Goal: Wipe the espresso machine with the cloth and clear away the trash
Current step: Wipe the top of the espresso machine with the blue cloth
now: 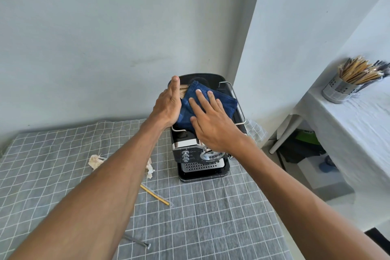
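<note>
Two crumpled scraps (96, 161), perhaps tissue, stick (155, 194), forearm-hidden tool (137, 242)

Pale grey walls (95, 27), grey checked tablecloth (211, 217), white side table (358, 133) holding a steel utensil holder (337, 91)

Cloth (207, 103) lies on the espresso machine (202, 154); trash (96, 161) (crumpled) sits left on the table (211, 217).

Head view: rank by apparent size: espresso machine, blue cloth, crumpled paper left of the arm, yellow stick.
1. espresso machine
2. blue cloth, partly hidden under the hands
3/4. crumpled paper and yellow stick: unsure; the stick looks longer, the paper bulkier, and the arm hides one end of the stick.
</note>
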{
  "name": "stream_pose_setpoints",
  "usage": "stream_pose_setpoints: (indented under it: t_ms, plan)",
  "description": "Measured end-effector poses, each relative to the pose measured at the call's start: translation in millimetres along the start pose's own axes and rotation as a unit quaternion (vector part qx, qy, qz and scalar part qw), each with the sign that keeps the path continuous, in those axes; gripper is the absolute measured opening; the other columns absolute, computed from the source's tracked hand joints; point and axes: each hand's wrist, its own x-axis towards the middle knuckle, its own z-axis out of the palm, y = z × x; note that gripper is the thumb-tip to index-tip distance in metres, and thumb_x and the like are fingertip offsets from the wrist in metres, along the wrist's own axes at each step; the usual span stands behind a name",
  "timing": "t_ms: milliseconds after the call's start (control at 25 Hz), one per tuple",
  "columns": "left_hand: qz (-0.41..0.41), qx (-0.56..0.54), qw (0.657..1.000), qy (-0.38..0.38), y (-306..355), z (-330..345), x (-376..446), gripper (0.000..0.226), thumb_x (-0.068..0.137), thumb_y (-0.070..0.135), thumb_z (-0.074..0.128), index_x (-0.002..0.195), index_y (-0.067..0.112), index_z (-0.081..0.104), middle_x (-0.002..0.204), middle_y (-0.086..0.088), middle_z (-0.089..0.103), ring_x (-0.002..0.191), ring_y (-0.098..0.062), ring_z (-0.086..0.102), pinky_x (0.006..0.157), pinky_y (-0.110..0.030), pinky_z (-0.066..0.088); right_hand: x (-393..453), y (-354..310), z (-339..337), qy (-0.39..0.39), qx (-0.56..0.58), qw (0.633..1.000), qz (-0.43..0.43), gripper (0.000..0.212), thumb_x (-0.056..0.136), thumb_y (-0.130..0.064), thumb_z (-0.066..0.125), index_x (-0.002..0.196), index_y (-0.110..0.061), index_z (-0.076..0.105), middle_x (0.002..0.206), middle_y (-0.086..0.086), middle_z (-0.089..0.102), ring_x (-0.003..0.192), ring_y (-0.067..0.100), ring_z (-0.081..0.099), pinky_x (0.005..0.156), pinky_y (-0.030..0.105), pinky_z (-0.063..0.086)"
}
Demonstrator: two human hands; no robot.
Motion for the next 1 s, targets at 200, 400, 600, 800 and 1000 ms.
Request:
stream_pose_setpoints:
  t_ms: [200,400,600,800,1000]
  plan:
    - [0.028,0.036,0.999,0.001,1,-3,2,0.09,0.099,0.073,-0.002,0.154,0.018,0.043,0.146,-0.02,0.056,0.135,-0.036,0.052,0.112,-0.054,0.039,-14,9,-8,-0.036,-0.01,0.998,-0.06,0.06,0.113,-0.036,0.024,0.165,-0.009,0.013,0.173,0.016,0.0,0.159,0.039,-0.008,0.129,0.053,0.003]
    - [0.074,0.219,0.972,0.049,8,-10,-8,0.059,0.095,0.078,0.033,0.13,0.039,0.06,0.168,-0.007,0.023,0.144,-0.04,0.036,0.114,-0.055,0.032,5,31,-41,0.055,0.054,0.997,0.027,0.054,0.108,-0.029,0.037,0.157,-0.005,0.035,0.152,0.022,0.05,0.141,0.041,0.042,0.115,0.052,0.035]
    - [0.104,0.295,0.947,0.074,17,-12,-12,0.046,0.081,0.078,0.057,0.097,0.037,0.069,0.163,-0.001,0.034,0.142,-0.036,0.036,0.112,-0.052,0.033,19,51,-57,-0.038,-0.091,0.987,0.127,0.053,0.093,-0.042,0.047,0.135,-0.012,0.055,0.129,0.013,0.061,0.126,0.035,0.045,0.102,0.053,0.034]
    - [0.132,0.26,0.954,0.069,21,-6,-13,0.04,0.084,0.063,0.067,0.108,0.031,0.068,0.144,0.002,0.055,0.139,-0.03,0.041,0.118,-0.056,0.025,19,72,-59,-0.033,0.019,0.993,0.111,0.037,0.089,-0.049,0.059,0.114,-0.022,0.066,0.102,0.002,0.059,0.111,0.028,0.044,0.091,0.047,0.031]
    - [0.199,0.143,0.963,0.112,21,-5,-32,0.024,0.093,0.045,0.07,0.1,0.028,0.056,0.095,0.015,0.066,0.102,-0.016,0.066,0.124,-0.051,0.019,4,79,-57,0.058,0.14,0.987,0.051,0.017,0.086,-0.039,0.063,0.099,-0.028,0.061,0.09,-0.003,0.07,0.091,0.026,0.06,0.091,0.041,0.04]
